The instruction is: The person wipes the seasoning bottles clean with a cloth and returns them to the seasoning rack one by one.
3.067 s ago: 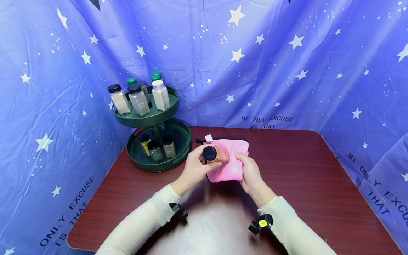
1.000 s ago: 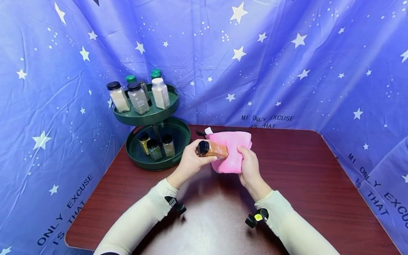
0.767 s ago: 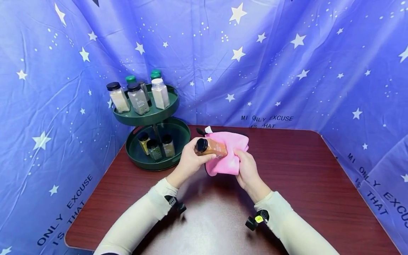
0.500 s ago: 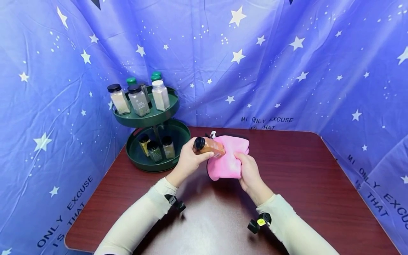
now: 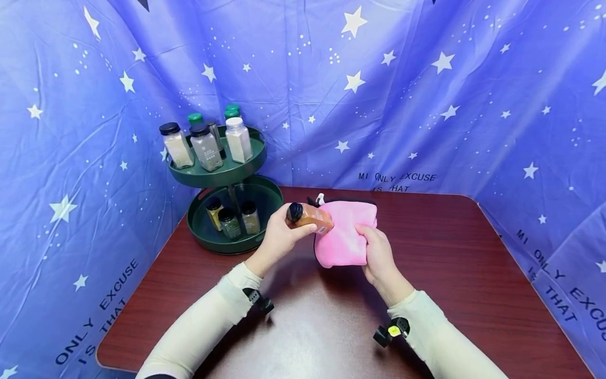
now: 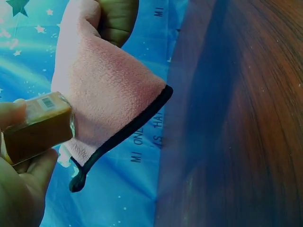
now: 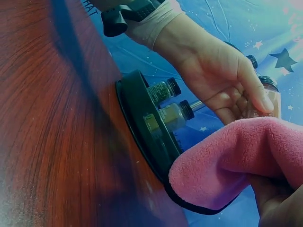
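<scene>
In the head view my left hand (image 5: 278, 236) grips a spice jar (image 5: 313, 218) with orange-brown contents and a black lid. The jar is tilted, its lid toward the left and its base toward the cloth. My right hand (image 5: 379, 252) holds a folded pink cloth (image 5: 345, 237) with black edging and a white tag, thumb on top. The jar's base overlaps the cloth's left part in this view. In the left wrist view, the jar's base (image 6: 42, 125) with a barcode label shows beside the cloth (image 6: 104, 90). The right wrist view shows the cloth (image 7: 222, 165) hanging in front of the jar (image 7: 272, 99).
A green two-tier rack (image 5: 203, 239) stands at the back left of the dark red table (image 5: 450, 252). Several jars with black, white and green lids fill its upper tier (image 5: 222, 176); three black-lidded jars (image 5: 230, 223) stand below. A blue star-print curtain (image 5: 402, 105) surrounds the table.
The jar has gone from nearly upright, lid toward the head camera, to tilted with its lid to the left. The cloth has shifted about against it, lately moving right with my right hand.
</scene>
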The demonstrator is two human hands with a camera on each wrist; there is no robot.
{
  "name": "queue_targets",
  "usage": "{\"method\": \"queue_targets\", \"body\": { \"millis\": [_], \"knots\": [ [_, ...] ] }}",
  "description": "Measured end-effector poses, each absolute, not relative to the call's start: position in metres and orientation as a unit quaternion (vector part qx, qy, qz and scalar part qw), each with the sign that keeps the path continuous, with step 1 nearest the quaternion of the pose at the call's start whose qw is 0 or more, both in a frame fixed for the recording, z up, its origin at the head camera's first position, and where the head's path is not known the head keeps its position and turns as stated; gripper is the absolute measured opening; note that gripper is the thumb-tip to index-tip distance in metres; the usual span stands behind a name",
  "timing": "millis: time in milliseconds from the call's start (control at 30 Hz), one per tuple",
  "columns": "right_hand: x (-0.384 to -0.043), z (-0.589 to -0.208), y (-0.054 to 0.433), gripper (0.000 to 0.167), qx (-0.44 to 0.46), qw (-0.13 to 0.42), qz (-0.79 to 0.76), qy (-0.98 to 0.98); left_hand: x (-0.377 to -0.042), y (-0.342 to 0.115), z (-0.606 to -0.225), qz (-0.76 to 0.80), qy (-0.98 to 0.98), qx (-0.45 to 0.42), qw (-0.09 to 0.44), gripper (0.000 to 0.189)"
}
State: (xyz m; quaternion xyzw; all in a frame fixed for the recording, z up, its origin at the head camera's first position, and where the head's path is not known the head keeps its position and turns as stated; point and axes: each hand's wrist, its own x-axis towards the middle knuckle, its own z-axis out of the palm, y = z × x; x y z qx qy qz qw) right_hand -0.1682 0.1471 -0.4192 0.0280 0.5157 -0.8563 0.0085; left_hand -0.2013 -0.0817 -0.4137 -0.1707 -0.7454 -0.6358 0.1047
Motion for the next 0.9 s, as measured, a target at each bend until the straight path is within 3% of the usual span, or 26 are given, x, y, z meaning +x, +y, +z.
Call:
{"method": "queue_targets", "body": {
  "millis": [467, 900],
  "knots": [
    [-0.166, -0.421, 0.157, 0.014, 0.024, -0.039, -0.812, 0.581, -0.208, -0.096, -0.405, -0.536, -0.814, -0.191, 0.121, 0.042],
    [-0.165, -0.425, 0.158, 0.014, 0.035, 0.003, -0.840, 0.541, -0.235, -0.120, -0.378, -0.433, -0.883, -0.163, 0.078, 0.038]
  ]
}}
